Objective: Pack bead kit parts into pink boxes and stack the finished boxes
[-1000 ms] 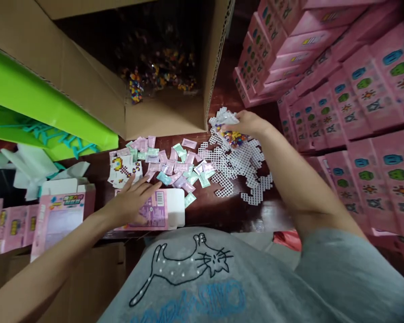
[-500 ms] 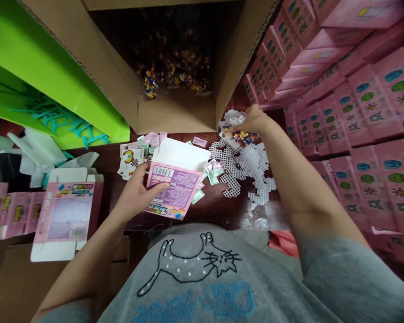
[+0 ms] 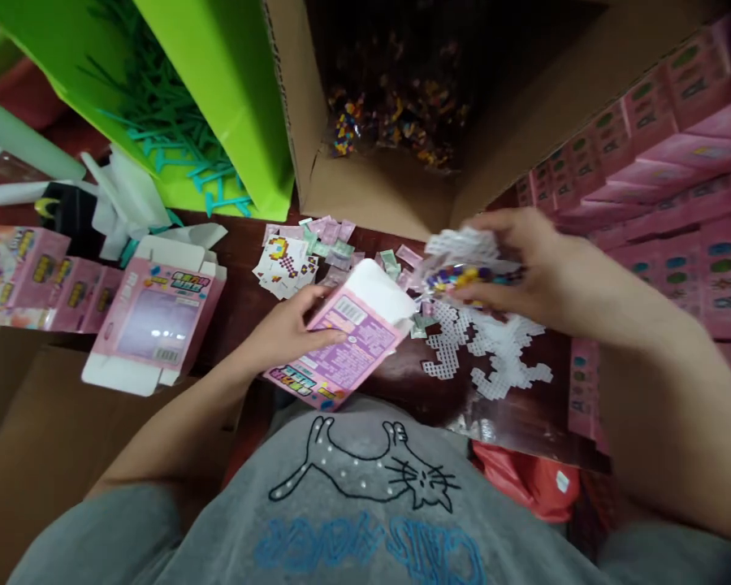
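My left hand (image 3: 296,329) grips a pink and purple carton (image 3: 347,341) with its white end flap standing up, tilted to the right. My right hand (image 3: 512,268) is closed around a clear bag of colourful beads (image 3: 463,276) together with a white grid piece (image 3: 460,244), just right of the carton's flap end. Below it, more white grid pieces (image 3: 505,349) lie on the dark red table (image 3: 395,386). Small pink and green packets (image 3: 329,231) and pattern cards (image 3: 285,264) lie beyond my left hand.
A deep cardboard box (image 3: 378,191) holding bead bags stands ahead. Left of it, a bright green bin (image 3: 268,162) holds teal T-shaped sticks (image 3: 213,179). Another pink carton (image 3: 164,313) lies at the left. Stacked pink boxes (image 3: 700,260) line the right side.
My right hand has lifted the bead bag and grid piece from the pile and carried them toward the carton. The carton in my left hand has tilted. The view has shifted.
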The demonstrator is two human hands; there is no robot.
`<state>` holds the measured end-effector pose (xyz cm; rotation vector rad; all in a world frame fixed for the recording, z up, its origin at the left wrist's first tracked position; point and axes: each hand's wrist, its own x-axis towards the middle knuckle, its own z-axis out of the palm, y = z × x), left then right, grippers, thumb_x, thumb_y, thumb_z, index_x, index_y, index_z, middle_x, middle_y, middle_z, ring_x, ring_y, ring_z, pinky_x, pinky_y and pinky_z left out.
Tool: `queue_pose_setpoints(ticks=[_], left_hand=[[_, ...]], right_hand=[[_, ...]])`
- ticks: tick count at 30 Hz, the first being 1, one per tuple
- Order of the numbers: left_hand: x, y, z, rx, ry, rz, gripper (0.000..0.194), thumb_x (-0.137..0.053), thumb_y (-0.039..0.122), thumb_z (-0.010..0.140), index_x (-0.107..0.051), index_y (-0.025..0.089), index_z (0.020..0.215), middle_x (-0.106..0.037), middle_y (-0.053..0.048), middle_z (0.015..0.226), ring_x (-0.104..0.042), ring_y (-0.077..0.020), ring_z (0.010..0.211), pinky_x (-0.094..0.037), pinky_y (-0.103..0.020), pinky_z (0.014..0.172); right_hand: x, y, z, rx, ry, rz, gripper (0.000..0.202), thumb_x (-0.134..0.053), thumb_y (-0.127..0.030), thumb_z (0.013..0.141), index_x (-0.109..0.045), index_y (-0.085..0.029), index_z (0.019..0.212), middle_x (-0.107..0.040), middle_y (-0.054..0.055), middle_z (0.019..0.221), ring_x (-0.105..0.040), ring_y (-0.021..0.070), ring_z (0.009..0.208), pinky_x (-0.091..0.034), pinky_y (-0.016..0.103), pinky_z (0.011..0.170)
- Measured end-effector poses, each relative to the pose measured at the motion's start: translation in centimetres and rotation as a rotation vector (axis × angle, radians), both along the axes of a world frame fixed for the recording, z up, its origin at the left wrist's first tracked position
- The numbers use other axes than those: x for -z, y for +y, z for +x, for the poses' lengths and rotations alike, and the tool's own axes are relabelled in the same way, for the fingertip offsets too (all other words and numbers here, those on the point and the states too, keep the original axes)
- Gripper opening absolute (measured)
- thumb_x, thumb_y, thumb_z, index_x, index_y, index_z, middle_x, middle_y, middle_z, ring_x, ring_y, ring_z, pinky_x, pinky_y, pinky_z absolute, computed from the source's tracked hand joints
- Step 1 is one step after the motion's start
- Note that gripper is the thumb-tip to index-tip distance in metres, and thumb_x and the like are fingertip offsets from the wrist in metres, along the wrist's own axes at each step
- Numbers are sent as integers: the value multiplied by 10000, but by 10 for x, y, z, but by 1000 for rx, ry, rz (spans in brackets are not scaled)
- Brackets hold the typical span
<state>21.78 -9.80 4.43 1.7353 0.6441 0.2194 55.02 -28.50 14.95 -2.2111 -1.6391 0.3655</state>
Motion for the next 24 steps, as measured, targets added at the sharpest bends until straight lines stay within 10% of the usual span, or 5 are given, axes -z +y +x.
queue_pose_setpoints(ticks=[5,10,18,21,24], left_hand=[[4,-9,18,-69,-161,-94,672,-966,452,836,-707,226,1412,-806,-121,1385,-793,-281,1198,-647,-451,1047],[-3,-3,2,18,-250,-173,627,-999,417,793,-761,213,1336,-841,-96,1270,-804,-260,1110,-660,-418,1002],[36,16,-62,-365,-454,-207,702,-1116,437,631,-759,211,1191,-842,-48,1108,-784,-214,941,-635,-331,901],[51,16,-98,-564,-504,-200,686,-1119,430,619,-717,228,1137,-808,-2,982,-744,-185,812,-617,-309,781],[56,11,-125,-720,-476,-126,663,-1112,442,635,-679,237,1094,-777,7,935,-728,-182,794,-617,-304,738]], right_hand=[[-27,61,-63,-370,-283,-344,514,-700,-382,1009,-634,-240,1499,-817,161,1304,-805,344,1000,-565,419,723],[-36,108,-76,-655,-56,-500,380,-779,-344,979,-675,-252,1332,-840,63,1059,-789,260,858,-546,354,694],[-87,157,-125,-696,35,339,342,-647,-676,1092,-732,-352,1160,-795,42,1256,-778,315,1215,-637,501,1023],[-68,214,-152,-471,163,644,350,-554,-617,1153,-757,-332,1132,-776,59,1207,-759,265,1147,-619,461,1059],[3,298,-184,-512,81,361,365,-431,-379,1181,-726,-210,1316,-787,122,1302,-734,289,1215,-599,478,1120]])
